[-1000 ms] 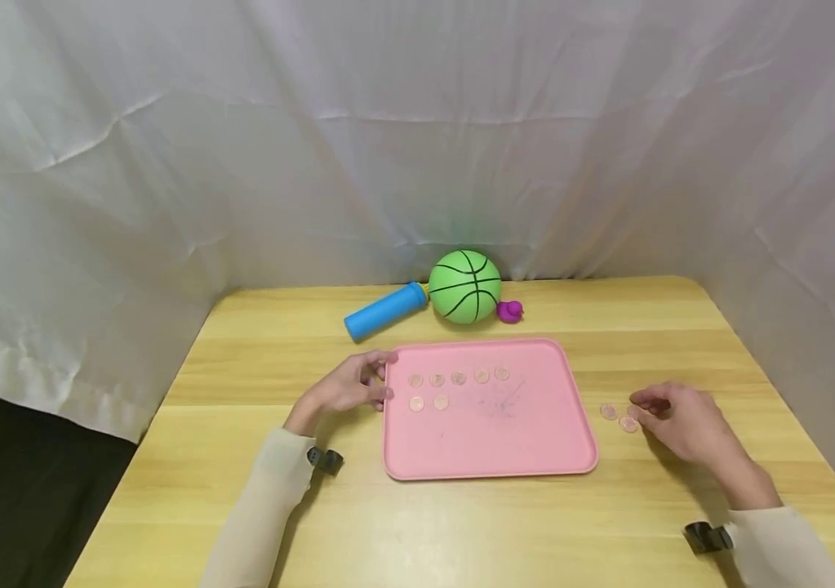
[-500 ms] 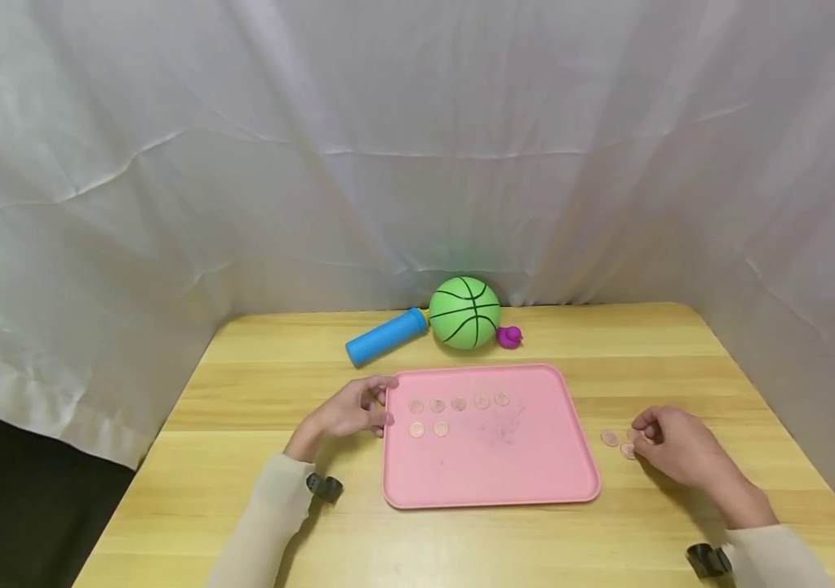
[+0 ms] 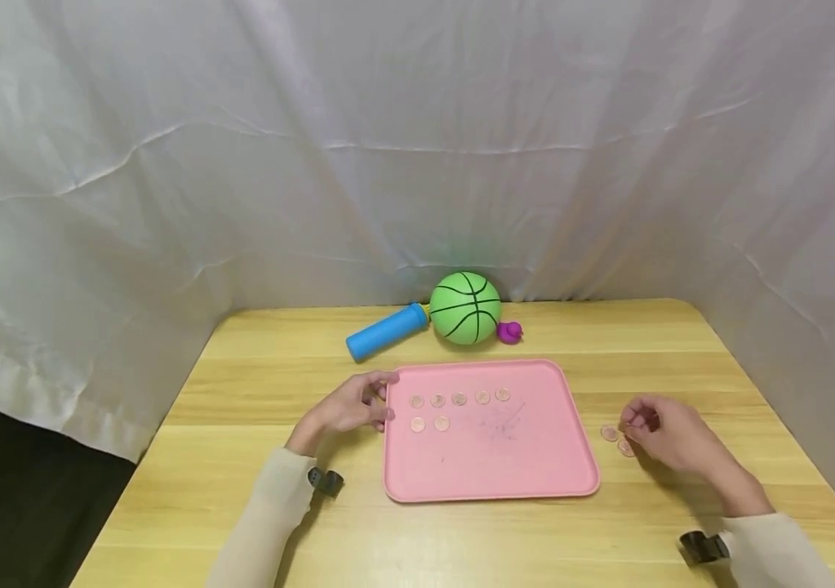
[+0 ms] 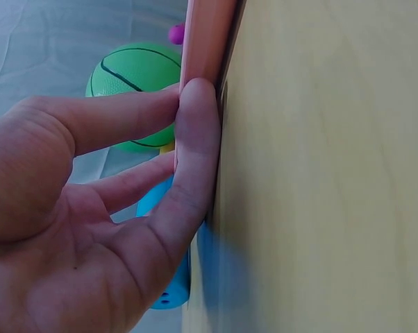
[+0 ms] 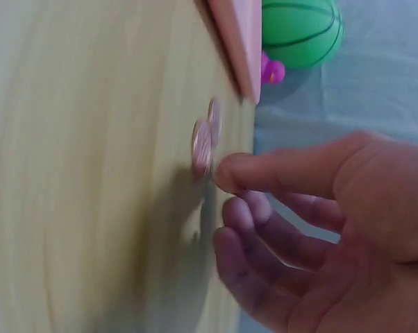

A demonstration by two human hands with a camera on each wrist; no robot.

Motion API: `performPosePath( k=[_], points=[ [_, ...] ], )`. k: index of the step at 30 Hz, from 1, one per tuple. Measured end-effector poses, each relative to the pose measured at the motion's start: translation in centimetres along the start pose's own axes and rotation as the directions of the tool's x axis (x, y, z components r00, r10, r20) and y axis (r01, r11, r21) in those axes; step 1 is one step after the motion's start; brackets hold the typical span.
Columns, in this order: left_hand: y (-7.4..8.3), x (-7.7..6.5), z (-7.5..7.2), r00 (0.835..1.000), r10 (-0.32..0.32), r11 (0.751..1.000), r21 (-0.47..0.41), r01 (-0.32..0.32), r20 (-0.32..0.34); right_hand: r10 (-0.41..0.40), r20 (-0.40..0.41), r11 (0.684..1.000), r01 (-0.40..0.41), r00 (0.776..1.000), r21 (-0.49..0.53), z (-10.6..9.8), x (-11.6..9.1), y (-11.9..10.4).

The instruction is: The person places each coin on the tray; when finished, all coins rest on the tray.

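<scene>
My left hand [image 3: 349,403] grips the left rim of a pink tray [image 3: 490,474], with thumb and fingers at its edge; the left wrist view shows a finger along the outer side of the rim. On the tray lie several copper-coloured coins [image 3: 459,398], five-wide row behind and a shorter row in front. To the right of the tray, my right hand [image 3: 670,433] pinches a coin, mostly hidden by the fingertips, low over the table. Just beneath those fingertips lie two more coins [image 5: 203,148], flat on the wood and close together.
Behind the tray stand a green ball [image 3: 465,309] with black lines, a blue pump [image 3: 386,332] and a purple toy duck [image 3: 510,332]. Grey-white cloth [image 3: 417,163] hangs behind the wooden table [image 3: 299,335] and along its sides.
My right hand has lifted slightly off the table and moved a little left, with a coin from the small group at its fingertips. The left hand stays at the tray rim.
</scene>
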State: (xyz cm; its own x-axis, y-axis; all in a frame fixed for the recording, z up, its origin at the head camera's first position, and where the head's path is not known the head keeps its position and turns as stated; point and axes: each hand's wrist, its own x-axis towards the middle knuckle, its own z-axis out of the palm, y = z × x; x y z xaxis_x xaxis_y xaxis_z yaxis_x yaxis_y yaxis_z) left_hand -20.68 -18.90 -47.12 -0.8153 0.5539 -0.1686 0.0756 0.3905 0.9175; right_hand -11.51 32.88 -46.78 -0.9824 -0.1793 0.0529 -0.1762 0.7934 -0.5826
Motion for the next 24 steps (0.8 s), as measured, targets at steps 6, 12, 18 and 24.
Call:
performPosePath(
  k=[6, 12, 18, 24],
  points=[
    [0.4, 0.2, -0.1, 1.000, 0.002, 1.000, 0.008, -0.002, 0.001, 0.060, -0.002, 0.992, -0.059, 0.998, 0.113, 0.2, 0.9, -2.9],
    [0.3, 0.4, 0.0, 1.000, -0.001, 1.000, -0.011, 0.001, 0.005, 0.100, 0.075, 0.959, -0.116, 0.992, 0.257, 0.7, 2.2, -5.1],
    [0.1, 0.2, 0.0, 1.000, -0.002, 1.000, -0.005, 0.002, 0.002, 0.119, 0.133, 0.935, -0.156, 0.984, 0.319, 1.3, 3.3, -6.5],
    [-0.1, 0.2, -0.1, 1.000, -0.015, 1.000, 0.004, 0.015, -0.003, 0.114, 0.165, 0.901, -0.172, 0.980, 0.399, 2.4, 4.4, -7.6]
  ],
)
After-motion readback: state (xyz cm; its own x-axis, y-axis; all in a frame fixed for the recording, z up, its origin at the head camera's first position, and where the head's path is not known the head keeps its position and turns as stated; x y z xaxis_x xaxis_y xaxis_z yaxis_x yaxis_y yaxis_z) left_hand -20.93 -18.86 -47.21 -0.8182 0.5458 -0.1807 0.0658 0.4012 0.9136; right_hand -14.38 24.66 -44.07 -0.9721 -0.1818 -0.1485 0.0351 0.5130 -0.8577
